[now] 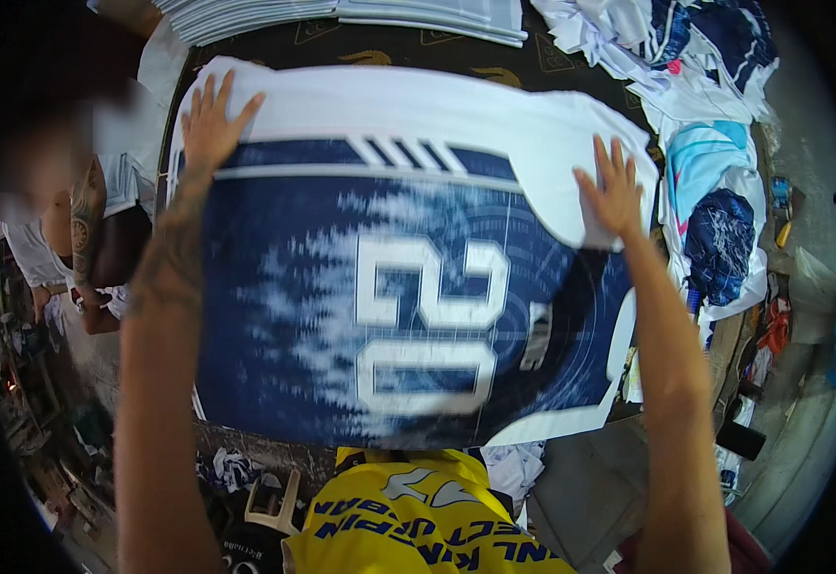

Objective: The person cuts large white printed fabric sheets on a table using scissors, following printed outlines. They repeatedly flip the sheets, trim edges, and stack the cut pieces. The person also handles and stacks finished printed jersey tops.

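A large printed fabric panel point(274, 287), navy with pale forest shapes, large white printed figures, a striped band and white margins, lies spread over a dark patterned table point(418, 53). My left hand point(212, 124) rests palm down on the white upper left of the panel, fingers spread. My right hand point(611, 191) lies on its white upper right part, fingers also apart. Below the panel's near edge my yellow shirt with dark lettering point(389, 517) shows.
Stacked pale sheets point(341, 19) sit along the far edge. Piles of white and blue fabric point(719, 239) line the right. At left, a blurred co-worker's tattooed arm point(88, 230) hangs beside white material. A beige plastic chair point(269, 502) stands below left.
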Demonstrator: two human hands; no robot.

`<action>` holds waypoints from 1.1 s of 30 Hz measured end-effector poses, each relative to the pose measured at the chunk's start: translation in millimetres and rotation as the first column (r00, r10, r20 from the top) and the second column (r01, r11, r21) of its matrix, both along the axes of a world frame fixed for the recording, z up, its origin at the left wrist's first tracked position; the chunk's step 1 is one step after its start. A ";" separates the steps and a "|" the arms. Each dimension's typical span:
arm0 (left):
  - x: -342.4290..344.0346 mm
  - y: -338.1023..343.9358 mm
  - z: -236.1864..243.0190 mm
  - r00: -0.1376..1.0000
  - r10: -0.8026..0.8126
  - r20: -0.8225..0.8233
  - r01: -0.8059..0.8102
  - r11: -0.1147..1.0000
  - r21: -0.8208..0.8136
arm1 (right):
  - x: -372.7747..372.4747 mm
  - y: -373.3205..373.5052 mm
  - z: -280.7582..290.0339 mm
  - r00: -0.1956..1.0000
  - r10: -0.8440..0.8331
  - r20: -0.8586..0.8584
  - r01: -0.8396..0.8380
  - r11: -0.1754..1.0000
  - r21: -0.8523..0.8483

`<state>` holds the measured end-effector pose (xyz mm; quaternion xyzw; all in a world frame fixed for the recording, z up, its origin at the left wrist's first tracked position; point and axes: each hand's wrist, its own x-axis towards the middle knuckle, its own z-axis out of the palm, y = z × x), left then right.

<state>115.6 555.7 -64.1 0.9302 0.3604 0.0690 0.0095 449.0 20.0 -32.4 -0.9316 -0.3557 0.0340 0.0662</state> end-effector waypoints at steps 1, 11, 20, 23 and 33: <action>15.9 6.1 13.6 0.993 -0.063 0.102 0.056 0.996 0.067 | 26.8 10.4 15.1 0.993 0.085 -0.086 -0.080 0.995 0.056; -351.5 -249.9 -3.0 0.750 0.603 0.272 -0.610 0.790 -0.070 | -358.9 -245.0 39.7 0.162 -0.477 -0.864 0.921 -0.241 0.306; -412.5 -432.0 -155.4 -0.015 0.931 -0.365 0.791 -0.213 -0.574 | -401.7 -342.8 -119.9 0.121 0.554 -0.823 0.936 -0.339 -0.091; -521.4 -440.4 -114.3 -0.076 0.997 -0.017 0.645 0.036 -0.764 | -465.4 -389.8 -68.2 0.015 0.318 -0.948 0.961 -0.268 -0.075; -469.7 -274.6 152.4 0.543 0.687 0.483 0.145 0.491 -0.859 | -357.6 -337.3 200.1 0.813 -0.264 -0.518 0.578 0.465 0.670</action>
